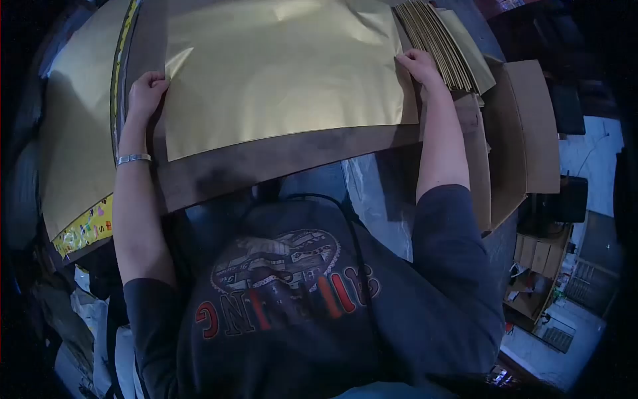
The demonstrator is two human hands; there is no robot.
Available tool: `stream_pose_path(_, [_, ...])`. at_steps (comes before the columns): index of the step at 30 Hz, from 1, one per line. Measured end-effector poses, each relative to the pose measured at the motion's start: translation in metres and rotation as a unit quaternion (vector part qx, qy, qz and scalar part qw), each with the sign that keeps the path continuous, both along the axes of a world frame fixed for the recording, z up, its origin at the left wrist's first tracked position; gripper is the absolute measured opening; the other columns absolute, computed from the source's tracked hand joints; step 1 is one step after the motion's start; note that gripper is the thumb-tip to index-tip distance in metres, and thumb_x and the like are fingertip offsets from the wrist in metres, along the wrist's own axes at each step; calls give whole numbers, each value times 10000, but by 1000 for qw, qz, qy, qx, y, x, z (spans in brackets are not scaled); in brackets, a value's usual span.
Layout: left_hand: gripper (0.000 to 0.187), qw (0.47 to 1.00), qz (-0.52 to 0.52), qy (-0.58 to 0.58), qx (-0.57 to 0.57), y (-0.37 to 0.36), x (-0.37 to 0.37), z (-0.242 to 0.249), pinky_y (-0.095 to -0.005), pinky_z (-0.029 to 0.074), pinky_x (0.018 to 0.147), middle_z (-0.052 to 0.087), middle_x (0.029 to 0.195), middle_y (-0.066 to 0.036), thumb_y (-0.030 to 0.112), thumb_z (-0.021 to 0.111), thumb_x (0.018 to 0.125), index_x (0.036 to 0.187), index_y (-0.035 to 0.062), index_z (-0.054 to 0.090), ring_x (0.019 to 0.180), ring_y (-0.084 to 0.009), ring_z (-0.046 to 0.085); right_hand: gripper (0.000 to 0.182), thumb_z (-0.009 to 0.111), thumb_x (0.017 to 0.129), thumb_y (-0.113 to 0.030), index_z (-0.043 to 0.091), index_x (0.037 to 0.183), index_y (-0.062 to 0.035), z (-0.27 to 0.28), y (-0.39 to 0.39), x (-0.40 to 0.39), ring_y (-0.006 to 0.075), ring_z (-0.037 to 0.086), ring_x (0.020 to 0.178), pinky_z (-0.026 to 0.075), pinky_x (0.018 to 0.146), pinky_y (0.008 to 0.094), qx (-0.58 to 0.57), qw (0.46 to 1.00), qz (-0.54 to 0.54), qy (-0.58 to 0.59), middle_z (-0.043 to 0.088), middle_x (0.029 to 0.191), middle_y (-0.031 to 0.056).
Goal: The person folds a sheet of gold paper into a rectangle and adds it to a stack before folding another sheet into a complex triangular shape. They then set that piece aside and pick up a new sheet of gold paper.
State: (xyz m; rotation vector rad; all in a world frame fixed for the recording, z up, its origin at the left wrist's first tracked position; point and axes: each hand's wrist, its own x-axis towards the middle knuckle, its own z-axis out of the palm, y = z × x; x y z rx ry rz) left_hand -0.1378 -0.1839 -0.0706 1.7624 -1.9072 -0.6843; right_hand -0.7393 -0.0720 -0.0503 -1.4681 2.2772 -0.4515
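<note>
A large gold sheet lies across the brown work surface in front of me. At its left edge my left hand is closed, thumb and fingers pinching the sheet's margin. My right hand pinches the right edge of the same sheet. Beside my right hand, a stack of folded gold pieces stands close together. Left of my left hand lies another large gold sheet, with a yellow patterned strip showing under its near edge.
An open cardboard box stands right of my right forearm. Farther right, a shelf unit holds small items above a pale floor. Clear plastic hangs below the work surface, and crumpled bags lie at the lower left.
</note>
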Motion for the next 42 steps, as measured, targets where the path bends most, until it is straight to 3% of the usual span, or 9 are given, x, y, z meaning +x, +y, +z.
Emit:
stream_pose_path(17, [312,999,-5,-24,-23,-3,2,-4,-321,507,789,708,921,-99,244,706,787,1024,42,691,858,-198,667,353,659,832,-347,686,961,-19,-4,2,7,246,656,817,501,771,357,-27,993,23,112,678,878,124])
stream_pose_path(18, [311,999,7,44,8,-1,-1,-3,-330,509,802,708,933,-103,256,706,789,1026,55,695,880,-215,671,348,661,835,-343,684,953,-17,-5,4,7,243,653,812,498,765,356,-43,994,23,96,677,873,122])
stream_pose_path(23, [305,997,-14,-48,-55,0,-1,-2,-349,520,805,712,933,-102,264,694,795,1029,67,697,876,-226,681,320,667,847,-327,666,915,-14,-14,-1,-4,208,635,767,488,724,343,-51,992,29,109,669,824,109])
stream_pose_path(25, [310,1000,11,-25,-6,6,-7,8,-345,523,799,713,908,-104,271,701,786,1020,68,698,864,-228,682,366,655,844,-338,671,1030,-23,-13,-4,-11,321,643,931,485,839,395,-5,994,31,108,682,990,168])
stream_pose_path(27, [300,999,22,-19,-25,8,-7,5,-341,523,803,710,898,-106,269,702,766,1002,83,703,861,-245,681,371,650,847,-344,672,1028,-21,-27,-8,-26,328,639,937,483,850,397,-17,994,37,96,678,991,175])
stream_pose_path(29, [280,997,28,-53,-40,7,-8,4,-357,517,842,704,960,-103,266,696,754,994,121,712,926,-258,667,376,653,847,-345,668,1033,-18,-27,-8,-26,326,639,933,482,854,399,-10,991,53,125,678,978,173])
stream_pose_path(31, [274,999,27,-15,9,9,-9,8,-368,512,861,698,997,-102,270,690,755,996,141,716,967,-267,656,311,657,860,-321,667,905,-14,-39,-8,-37,215,622,751,485,717,352,-103,982,63,148,664,799,107])
stream_pose_path(34, [282,998,40,-46,-29,9,-10,5,-368,510,868,700,995,-92,289,699,750,993,146,717,967,-274,654,322,654,864,-330,663,905,-11,-29,-6,-30,211,626,768,483,727,346,-77,992,63,73,670,820,105])
stream_pose_path(42, [270,998,44,-36,-13,17,-16,17,-379,513,856,700,988,-101,275,686,753,989,148,715,958,-288,654,348,650,868,-349,652,963,-14,-24,-7,-31,215,644,846,486,760,347,-26,992,54,109,684,889,112])
